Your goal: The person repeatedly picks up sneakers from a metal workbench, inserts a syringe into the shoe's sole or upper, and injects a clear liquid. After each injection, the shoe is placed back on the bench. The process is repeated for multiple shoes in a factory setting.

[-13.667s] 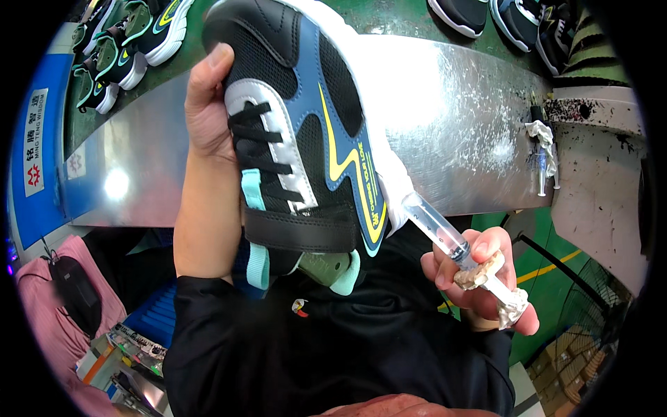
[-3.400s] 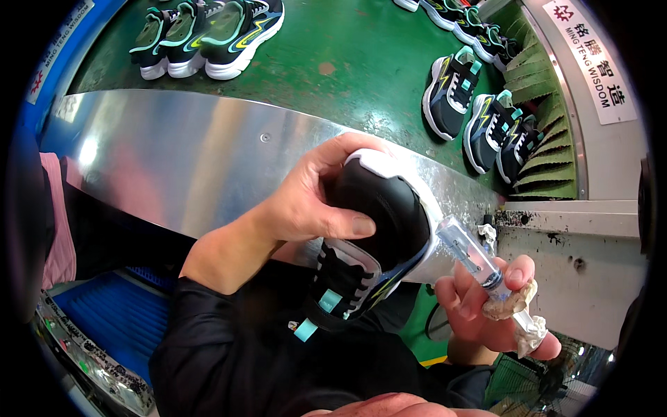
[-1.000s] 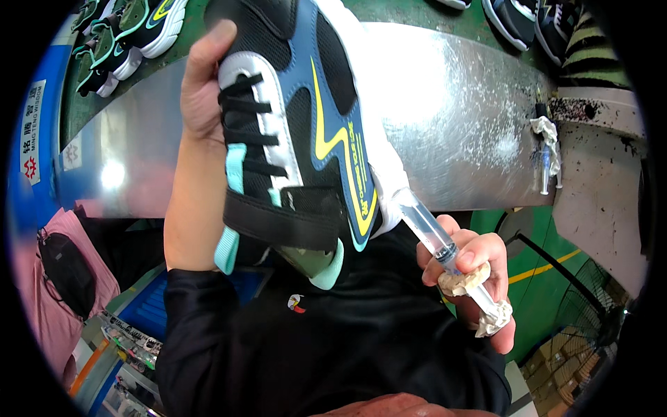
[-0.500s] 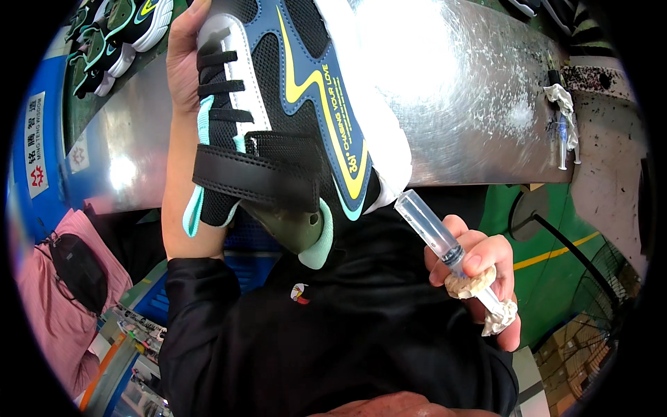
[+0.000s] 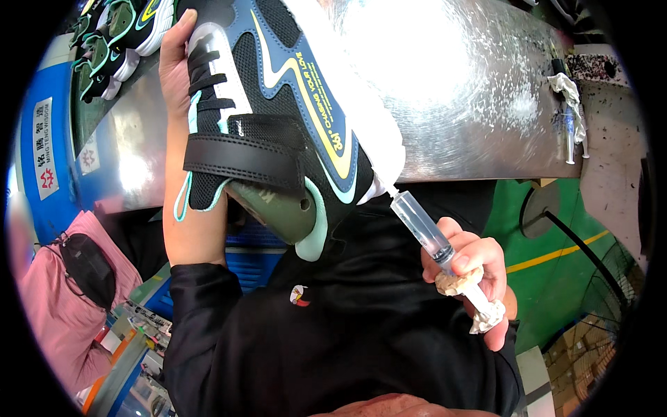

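Observation:
My left hand (image 5: 175, 83) grips a black, blue and yellow sneaker (image 5: 278, 111) with a white sole and mint trim, held up close with its heel toward me. A green shoe last (image 5: 274, 208) fills its opening. My right hand (image 5: 469, 274) holds a clear plastic syringe (image 5: 422, 229), its plunger end wrapped in crusted tape. The syringe tip touches the white sole edge at the sneaker's heel.
A shiny metal workbench (image 5: 472, 90) lies behind the shoe. A second syringe with a rag (image 5: 568, 115) rests at its right end. Several matching sneakers (image 5: 114, 35) sit at the upper left. A pink cloth with a black pouch (image 5: 76, 278) is at lower left; green floor (image 5: 549, 257) at right.
The sneaker has been drawn closer and turned so its heel and strap face me. The syringe tip, apart from the shoe half a second ago, now meets the sole edge.

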Demonstrator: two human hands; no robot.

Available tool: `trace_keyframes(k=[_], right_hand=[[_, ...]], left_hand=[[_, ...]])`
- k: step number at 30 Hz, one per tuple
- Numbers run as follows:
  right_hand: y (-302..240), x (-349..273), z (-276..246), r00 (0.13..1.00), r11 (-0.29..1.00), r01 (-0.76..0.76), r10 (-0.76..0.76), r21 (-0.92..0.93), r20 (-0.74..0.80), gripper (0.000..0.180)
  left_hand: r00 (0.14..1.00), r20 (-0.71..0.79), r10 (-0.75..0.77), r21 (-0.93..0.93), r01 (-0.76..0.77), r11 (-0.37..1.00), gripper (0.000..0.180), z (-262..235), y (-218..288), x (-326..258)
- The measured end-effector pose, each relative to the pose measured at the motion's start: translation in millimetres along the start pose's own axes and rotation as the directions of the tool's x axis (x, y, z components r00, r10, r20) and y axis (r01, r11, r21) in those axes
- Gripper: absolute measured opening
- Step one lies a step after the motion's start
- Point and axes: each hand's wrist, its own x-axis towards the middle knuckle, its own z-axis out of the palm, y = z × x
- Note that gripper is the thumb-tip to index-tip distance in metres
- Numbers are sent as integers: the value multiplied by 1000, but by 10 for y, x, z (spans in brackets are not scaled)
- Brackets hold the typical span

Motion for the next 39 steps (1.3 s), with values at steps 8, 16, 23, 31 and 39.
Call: trace_keyframes(k=[8, 16, 23, 31, 39], right_hand=[[59, 75, -95, 999, 1000, 25, -25, 0, 48, 93], [176, 238, -192, 985, 976, 119, -93, -181, 144, 91], [230, 361, -175, 980, 948, 126, -73, -294, 186, 90], [246, 337, -109, 982, 931, 122, -62, -343, 181, 88], [222, 330, -93, 983, 928, 123, -66, -351, 169, 88]], left_hand=[[961, -271, 61, 332, 33, 943, 35, -654, 426, -377], [870, -454, 194, 543, 98, 834, 38, -390, 349, -1104], [900, -418, 124, 486, 106, 868, 46, -583, 301, -1821], [922, -382, -71, 285, 190, 939, 57, -237, -84, -2150], [896, -374, -241, 161, 318, 934, 89, -87, -557, -2262]])
